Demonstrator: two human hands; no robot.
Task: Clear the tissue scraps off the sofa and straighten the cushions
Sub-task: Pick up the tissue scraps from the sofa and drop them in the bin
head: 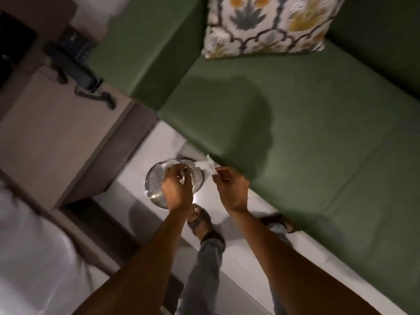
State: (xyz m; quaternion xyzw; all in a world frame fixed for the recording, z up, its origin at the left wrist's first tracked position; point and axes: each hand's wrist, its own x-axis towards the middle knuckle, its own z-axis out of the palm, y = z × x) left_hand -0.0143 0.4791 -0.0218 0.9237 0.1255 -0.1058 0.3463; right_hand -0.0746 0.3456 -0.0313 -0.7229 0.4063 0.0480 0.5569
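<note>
Dark telephone (75, 62) on a side table (45, 133), left hand (177, 189) pinching a small tissue bit above a round metal bin (154, 178), right hand (229, 189) gripping a crumpled tissue scrap (205, 165) beside the green sofa (295, 133) edge, patterned cushion (268, 23) against its backrest

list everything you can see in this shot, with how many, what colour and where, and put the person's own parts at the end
sofa: one, green, right and top
cushion: one, white with yellow and grey floral print, leaning on the sofa back at top
tissue scraps: white, one bunch in the right hand, a smaller bit in the left
bin: one, shiny metal, round, on the floor beside the sofa, under the left hand
telephone: one, dark, corded, on the beige side table upper left
side table: one, beige, left
floor: pale, bottom centre
left hand: one, over the bin
right hand: one, at the sofa's front edge
feet: two, in dark sandals, on the floor
</note>
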